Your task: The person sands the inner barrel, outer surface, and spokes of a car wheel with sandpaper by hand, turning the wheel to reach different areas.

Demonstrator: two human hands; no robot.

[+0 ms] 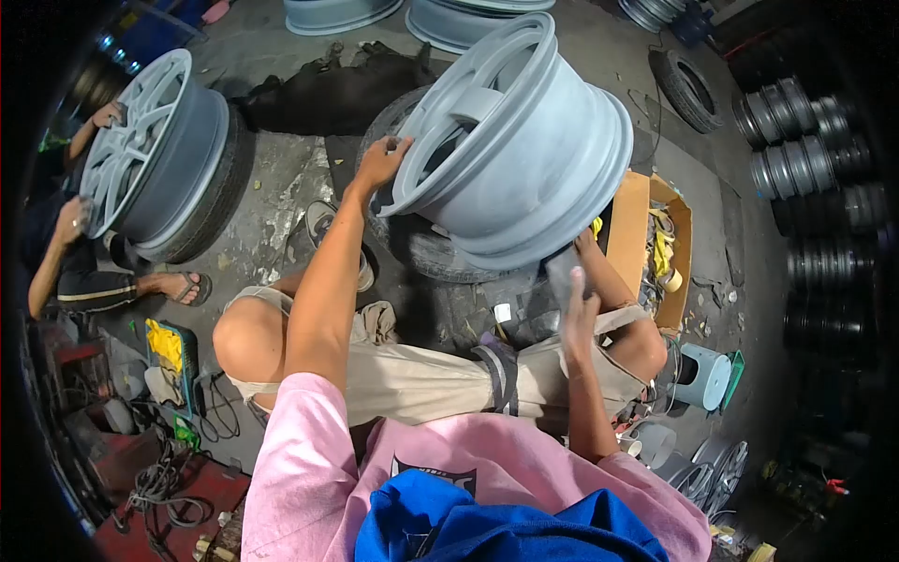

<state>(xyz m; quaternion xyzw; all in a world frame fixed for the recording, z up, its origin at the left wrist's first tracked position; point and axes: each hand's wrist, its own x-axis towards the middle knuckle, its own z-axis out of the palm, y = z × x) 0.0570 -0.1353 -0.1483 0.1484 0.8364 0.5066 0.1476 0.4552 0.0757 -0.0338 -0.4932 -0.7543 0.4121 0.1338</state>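
Note:
A large pale grey wheel rim (534,159) stands tilted in front of me, propped on a dark tire (440,248) lying on the floor. My left hand (382,161) holds the left edge of its spoked face, fingers curled over the lip. Below the rim's barrel, close to my right knee, is my right hand (579,304), partly smeared by motion. Its thumb points up, and a flat grey piece (560,272) shows at its fingers, too blurred to name. The rim's lower back side is hidden from me.
A co-worker's hands (70,220) touch another grey rim (178,159) on a tire at left. A cardboard box (629,225) of odds and ends and a light blue bucket (702,375) stand at right. Stacked rims (791,169) line the right side. Cables (164,496) lie lower left.

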